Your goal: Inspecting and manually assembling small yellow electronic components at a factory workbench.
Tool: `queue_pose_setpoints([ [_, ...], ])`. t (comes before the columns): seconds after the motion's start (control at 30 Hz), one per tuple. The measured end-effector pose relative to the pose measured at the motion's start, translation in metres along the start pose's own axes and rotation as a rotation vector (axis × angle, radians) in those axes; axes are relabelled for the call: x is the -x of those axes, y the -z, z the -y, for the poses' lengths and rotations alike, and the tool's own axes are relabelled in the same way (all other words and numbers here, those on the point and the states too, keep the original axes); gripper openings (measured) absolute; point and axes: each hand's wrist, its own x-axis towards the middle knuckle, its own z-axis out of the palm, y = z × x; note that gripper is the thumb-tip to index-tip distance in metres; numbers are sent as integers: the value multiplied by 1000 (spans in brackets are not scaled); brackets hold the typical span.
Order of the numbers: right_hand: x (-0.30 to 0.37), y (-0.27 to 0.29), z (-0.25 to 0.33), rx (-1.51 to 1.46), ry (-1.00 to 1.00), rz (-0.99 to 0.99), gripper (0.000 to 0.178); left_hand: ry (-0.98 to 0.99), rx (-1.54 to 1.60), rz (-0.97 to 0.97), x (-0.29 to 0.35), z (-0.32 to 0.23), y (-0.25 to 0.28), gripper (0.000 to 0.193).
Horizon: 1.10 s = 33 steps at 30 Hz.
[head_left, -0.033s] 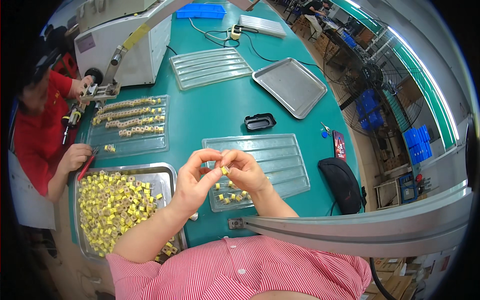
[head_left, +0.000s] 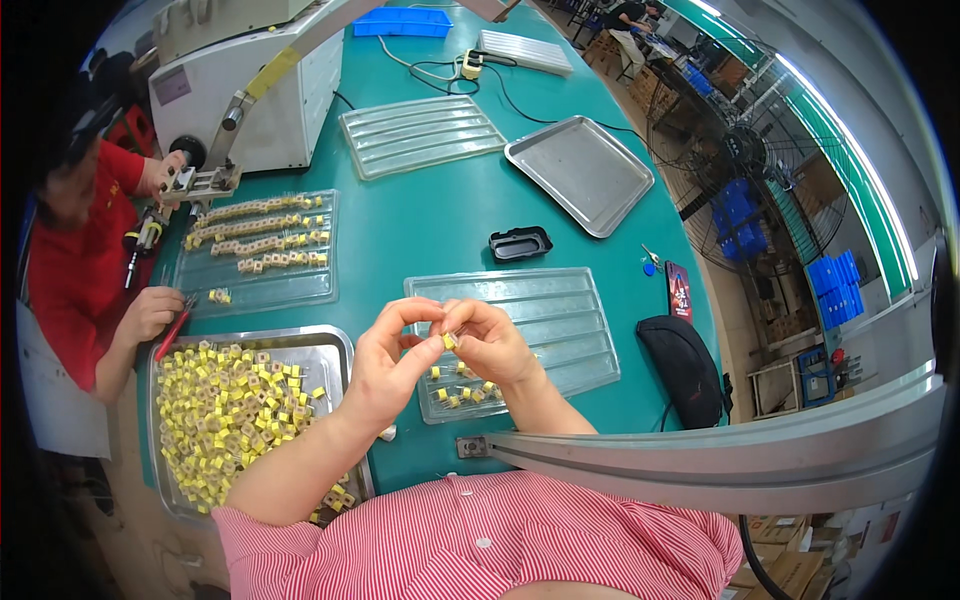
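Note:
Between the fingertips of both hands is a small yellow-wrapped coil [head_left: 450, 341], a block with a pale frame. My left hand [head_left: 388, 350] pinches it from one side and my right hand [head_left: 492, 340] from the other, partly hiding it. Just beneath them lies a clear ribbed plastic tray [head_left: 570, 330], where several similar coils [head_left: 465, 394] sit in the near-left grooves. Beside my left forearm stands a metal tray [head_left: 335, 362] heaped with loose yellow coils [head_left: 225, 415].
At left, a co-worker's hand [head_left: 150, 315] holds red tweezers [head_left: 175, 330] near another ribbed tray [head_left: 318, 275] with coil rows. A black box [head_left: 520, 244], a metal tray [head_left: 580, 178], a black pouch [head_left: 680, 370] and a phone [head_left: 679, 290] lie around. A metal rail [head_left: 700, 465] crosses at near right.

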Motion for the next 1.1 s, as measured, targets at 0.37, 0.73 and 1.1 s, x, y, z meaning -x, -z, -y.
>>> queue_pose_setpoints([
  [0.37,0,-1,4,90,-15,23,10,63,97,72,-2,-8,2,26],
  [0.73,1,1,4,-88,-134,-80,9,-647,-962,-17,-1,-37,1,33],
  [1.1,2,-4,4,-116,-122,-117,15,-939,-1251,-89,-2,-38,-1,23],
])
